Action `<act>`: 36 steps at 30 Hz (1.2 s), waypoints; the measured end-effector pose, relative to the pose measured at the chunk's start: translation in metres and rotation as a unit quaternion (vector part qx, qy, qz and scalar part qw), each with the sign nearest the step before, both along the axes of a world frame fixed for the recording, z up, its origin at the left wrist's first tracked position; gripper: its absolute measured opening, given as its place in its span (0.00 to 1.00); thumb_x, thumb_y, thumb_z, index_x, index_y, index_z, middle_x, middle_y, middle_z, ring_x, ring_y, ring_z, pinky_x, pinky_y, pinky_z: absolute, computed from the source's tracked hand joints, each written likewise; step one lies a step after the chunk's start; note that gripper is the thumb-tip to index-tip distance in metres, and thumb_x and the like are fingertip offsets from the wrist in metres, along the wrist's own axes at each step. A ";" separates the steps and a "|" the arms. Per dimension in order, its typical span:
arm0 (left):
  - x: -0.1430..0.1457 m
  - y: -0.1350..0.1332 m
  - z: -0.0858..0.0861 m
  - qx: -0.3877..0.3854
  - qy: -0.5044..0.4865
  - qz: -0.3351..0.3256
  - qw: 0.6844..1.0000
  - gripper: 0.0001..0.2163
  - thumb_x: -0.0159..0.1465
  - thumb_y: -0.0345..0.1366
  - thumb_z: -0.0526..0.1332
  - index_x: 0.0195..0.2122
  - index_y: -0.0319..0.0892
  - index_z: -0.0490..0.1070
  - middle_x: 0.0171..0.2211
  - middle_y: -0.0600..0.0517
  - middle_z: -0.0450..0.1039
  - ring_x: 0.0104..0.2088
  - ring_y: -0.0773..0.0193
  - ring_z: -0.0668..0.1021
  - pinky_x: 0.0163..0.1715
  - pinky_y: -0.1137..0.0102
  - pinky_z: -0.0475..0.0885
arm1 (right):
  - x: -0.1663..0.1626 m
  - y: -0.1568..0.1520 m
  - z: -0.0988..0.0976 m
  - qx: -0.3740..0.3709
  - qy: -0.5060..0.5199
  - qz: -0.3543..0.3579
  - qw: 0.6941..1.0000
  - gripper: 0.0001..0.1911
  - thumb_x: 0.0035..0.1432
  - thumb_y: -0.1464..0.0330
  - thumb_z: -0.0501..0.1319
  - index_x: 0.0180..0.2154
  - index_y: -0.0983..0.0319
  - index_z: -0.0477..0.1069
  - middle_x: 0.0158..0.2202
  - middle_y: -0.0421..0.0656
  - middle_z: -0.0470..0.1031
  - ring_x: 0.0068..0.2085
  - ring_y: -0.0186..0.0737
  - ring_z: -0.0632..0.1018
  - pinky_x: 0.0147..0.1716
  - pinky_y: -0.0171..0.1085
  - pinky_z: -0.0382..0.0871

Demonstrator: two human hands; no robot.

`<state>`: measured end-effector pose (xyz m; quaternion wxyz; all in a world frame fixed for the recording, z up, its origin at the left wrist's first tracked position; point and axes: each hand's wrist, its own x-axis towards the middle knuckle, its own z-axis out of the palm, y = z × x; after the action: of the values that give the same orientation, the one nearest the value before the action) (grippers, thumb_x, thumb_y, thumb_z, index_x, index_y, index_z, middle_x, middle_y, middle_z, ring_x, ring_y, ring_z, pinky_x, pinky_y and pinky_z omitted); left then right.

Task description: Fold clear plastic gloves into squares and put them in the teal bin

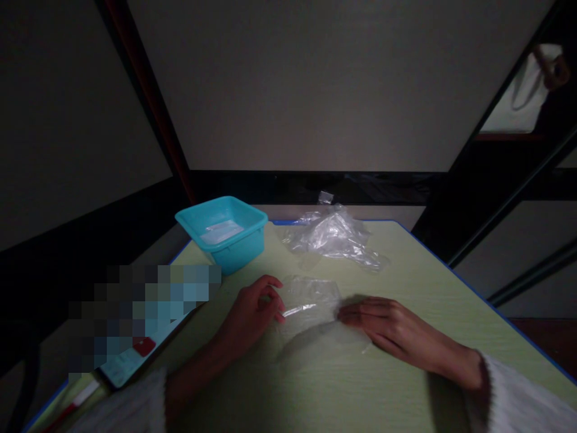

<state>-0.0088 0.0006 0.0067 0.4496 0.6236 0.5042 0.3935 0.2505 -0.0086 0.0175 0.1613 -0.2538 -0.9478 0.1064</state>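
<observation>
A small clear plastic bag (311, 300) lies flat on the pale green table (406, 270) between my hands. My left hand (252, 313) pinches the bag's left edge, with thumb and fingers curled together. My right hand (392, 331) lies flat, fingers stretched out, and its fingertips press on the bag's right edge. Both wrists wear light knitted sleeves.
A turquoise plastic tub (225, 231) with something flat and white inside stands at the table's far left. A heap of crumpled clear plastic bags (333, 237) lies at the far middle. A flat card or tablet (130, 361) rests at the left edge. The room is dim.
</observation>
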 end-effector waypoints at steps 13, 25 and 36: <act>-0.002 0.003 -0.002 -0.001 0.015 0.006 1.000 0.05 0.51 0.31 0.53 0.30 0.40 0.63 0.20 0.58 0.70 0.19 0.65 0.77 0.22 0.73 0.67 | -0.001 0.005 -0.001 -0.051 0.045 -0.008 0.998 0.21 0.66 0.63 0.41 0.43 0.65 0.69 0.38 0.49 0.75 0.41 0.40 0.75 0.41 0.42 0.69; -0.001 0.006 -0.003 -0.016 -0.009 0.027 0.999 0.03 0.49 0.28 0.55 0.25 0.40 0.64 0.18 0.58 0.69 0.18 0.68 0.74 0.19 0.75 0.66 | -0.010 0.014 0.004 -0.198 0.116 -0.134 0.964 0.22 0.62 0.58 0.47 0.23 0.63 0.66 0.18 0.36 0.61 0.20 0.31 0.64 0.20 0.32 0.59; 0.000 0.008 -0.005 -0.048 -0.046 0.055 0.996 0.04 0.53 0.31 0.52 0.31 0.41 0.58 0.18 0.61 0.68 0.15 0.69 0.74 0.19 0.74 0.68 | -0.028 0.026 -0.006 -0.283 0.223 -0.239 0.902 0.10 0.53 0.63 0.53 0.26 0.63 0.63 0.19 0.37 0.65 0.20 0.31 0.65 0.19 0.31 0.57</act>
<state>-0.0089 0.0084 0.0021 0.4795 0.5534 0.5352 0.4212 0.2229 0.0171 0.0112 0.3104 -0.4773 -0.7279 0.3822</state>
